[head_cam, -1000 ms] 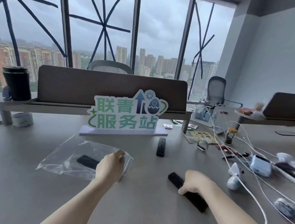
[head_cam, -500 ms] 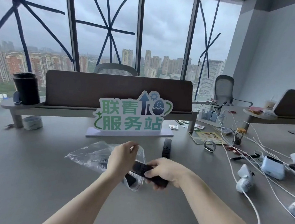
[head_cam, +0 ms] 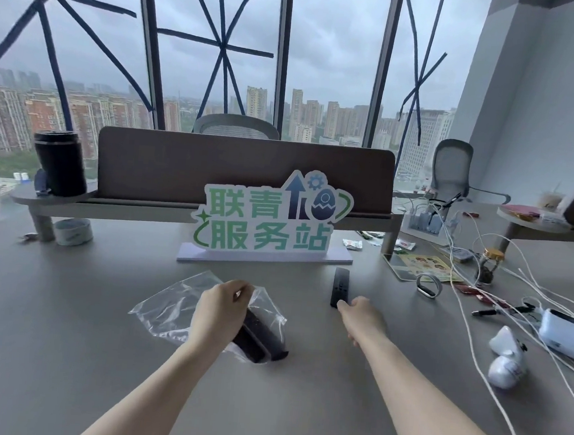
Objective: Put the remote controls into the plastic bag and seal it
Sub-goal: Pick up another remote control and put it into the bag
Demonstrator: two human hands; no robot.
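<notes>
Two remote controls (head_cam: 260,337) now sit side by side in the plastic bag (head_cam: 175,306), ends poking out of the mouth toward 5 o'clock; half a second back the right hand was feeding the second one in, and a second back only one was inside. Bag lies flat on the counter (head_cam: 62,354), mouth not sealed. Left hand (head_cam: 218,309) grip: pinched on the bag's upper lip at the mouth, holding it open, same job as before. Right hand (head_cam: 362,314) has let go of the second remote and gone out to 1 o'clock; its grip is released, fingertips (head_cam: 340,304) touching the near end of the last remote (head_cam: 340,286), not closed on it yet. That remote lies alone just in front of the sign (head_cam: 268,221), at 1 o'clock from the bag, near but apart. Judgement: two of three loaded, step in hand is the pick of the third. Watch item: the loaded pair sits half out of the mouth, so they likely need a push deeper before the seal will close. Cable clutter (head_cam: 478,301) at 3 o'clock is well clear of the reach.
</notes>
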